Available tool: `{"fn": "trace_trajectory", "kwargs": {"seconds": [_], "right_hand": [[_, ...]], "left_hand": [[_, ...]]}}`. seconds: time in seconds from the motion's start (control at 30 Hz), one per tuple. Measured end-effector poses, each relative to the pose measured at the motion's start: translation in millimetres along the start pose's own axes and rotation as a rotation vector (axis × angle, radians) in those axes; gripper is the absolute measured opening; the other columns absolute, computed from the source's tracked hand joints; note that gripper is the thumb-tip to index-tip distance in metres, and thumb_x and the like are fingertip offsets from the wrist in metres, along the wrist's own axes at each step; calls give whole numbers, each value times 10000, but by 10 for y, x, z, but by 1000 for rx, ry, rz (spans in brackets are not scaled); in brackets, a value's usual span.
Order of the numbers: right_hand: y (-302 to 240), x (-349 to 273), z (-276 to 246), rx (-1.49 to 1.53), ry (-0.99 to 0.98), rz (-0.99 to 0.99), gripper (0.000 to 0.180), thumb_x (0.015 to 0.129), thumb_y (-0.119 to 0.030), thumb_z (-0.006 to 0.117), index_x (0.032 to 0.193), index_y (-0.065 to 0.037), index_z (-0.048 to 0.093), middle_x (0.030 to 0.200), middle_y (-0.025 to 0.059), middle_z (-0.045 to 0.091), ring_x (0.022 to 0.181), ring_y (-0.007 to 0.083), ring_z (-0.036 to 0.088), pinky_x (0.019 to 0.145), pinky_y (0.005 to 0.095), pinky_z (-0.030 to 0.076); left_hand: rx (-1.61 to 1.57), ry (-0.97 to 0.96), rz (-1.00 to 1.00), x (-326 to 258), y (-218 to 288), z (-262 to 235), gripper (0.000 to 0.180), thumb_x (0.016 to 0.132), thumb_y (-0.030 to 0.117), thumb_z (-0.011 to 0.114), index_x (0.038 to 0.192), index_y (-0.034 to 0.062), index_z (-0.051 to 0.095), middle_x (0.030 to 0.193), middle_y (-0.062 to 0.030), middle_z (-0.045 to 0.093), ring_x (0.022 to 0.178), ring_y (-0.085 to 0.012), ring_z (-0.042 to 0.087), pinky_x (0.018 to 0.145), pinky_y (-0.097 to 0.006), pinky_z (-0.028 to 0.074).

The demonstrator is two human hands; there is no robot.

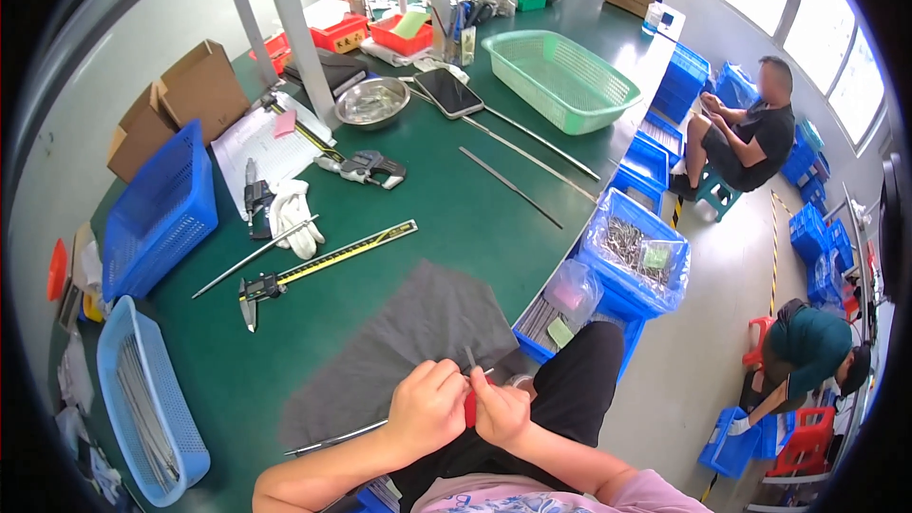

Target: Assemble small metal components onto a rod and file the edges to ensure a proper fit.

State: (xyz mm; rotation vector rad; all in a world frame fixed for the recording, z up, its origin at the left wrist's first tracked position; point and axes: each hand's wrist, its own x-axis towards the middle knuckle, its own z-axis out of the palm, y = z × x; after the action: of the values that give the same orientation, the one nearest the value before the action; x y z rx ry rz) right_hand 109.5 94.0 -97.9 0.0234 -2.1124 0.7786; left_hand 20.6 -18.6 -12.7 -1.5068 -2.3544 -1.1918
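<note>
My left hand [432, 404] and my right hand [501, 411] meet over the lap at the table's front edge, fingers closed. Between the fingertips they pinch a thin metal piece [469, 356], whose short grey end sticks up. Something red [470, 408] shows between the hands; its kind is hidden. A slim shiny metal rod [337, 439] runs under my left forearm, over the edge of a dark grey cloth [408, 323]. Whether it joins the pinched piece, I cannot tell. Beyond the cloth lies a digital caliper [328, 261] with a yellow-marked scale.
Left are a light-blue basket [195, 451] of rods and a blue basket [157, 218]. White gloves [294, 218], a micrometer [366, 169], a metal bowl [372, 103], a phone [448, 93] and a green basket [560, 81] stand farther off. A blue bin [635, 252] holds metal parts. Co-workers sit right.
</note>
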Motion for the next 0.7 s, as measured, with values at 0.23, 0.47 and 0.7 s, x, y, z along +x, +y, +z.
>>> {"fn": "trace_trajectory", "kwargs": {"seconds": [0.23, 0.47, 0.7], "right_hand": [[-59, 133, -53, -29, -38, 59, 436, 708, 61, 575, 1138, 46, 646, 535, 48, 512, 394, 190, 493, 402, 313, 411], [-165, 100, -235, -80, -137, 89, 484, 735, 38, 573, 1217, 13, 608, 549, 65, 534, 410, 203, 528, 421, 322, 437], [-237, 112, -348, -95, -185, 143, 490, 758, 0, 576, 1247, -34, 602, 561, 70, 549, 417, 213, 539, 417, 335, 435]], "left_hand": [[22, 17, -3, 67, -28, 12, 141, 654, -25, 675, 673, 26, 546, 720, -92, 539, 622, -279, 525, 547, -375, 439], [1, 18, -15, 40, 0, 37, 135, 653, -32, 668, 673, 32, 550, 711, -90, 528, 619, -278, 516, 545, -376, 433], [26, 19, -3, 54, -10, 25, 136, 662, -16, 656, 675, 36, 532, 712, -87, 510, 638, -271, 512, 558, -373, 441]]}}
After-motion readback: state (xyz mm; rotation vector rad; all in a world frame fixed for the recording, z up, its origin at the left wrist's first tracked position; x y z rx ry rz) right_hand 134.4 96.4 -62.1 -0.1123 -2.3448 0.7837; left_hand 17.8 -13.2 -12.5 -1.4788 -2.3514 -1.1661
